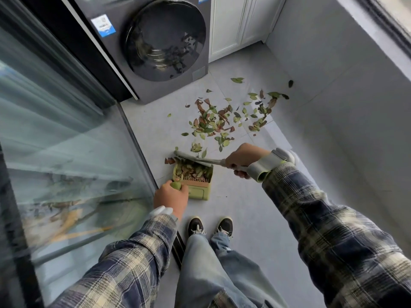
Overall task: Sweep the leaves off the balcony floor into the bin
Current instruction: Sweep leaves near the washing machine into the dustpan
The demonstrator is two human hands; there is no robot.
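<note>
Green dustpan (198, 192); plaid sleeves (329, 221); grey floor (255, 210).

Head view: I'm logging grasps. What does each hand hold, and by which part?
The left-hand grip holds the green dustpan by the top of its handle. The right-hand grip holds the broom by its grey handle, just behind the brush head.
</note>
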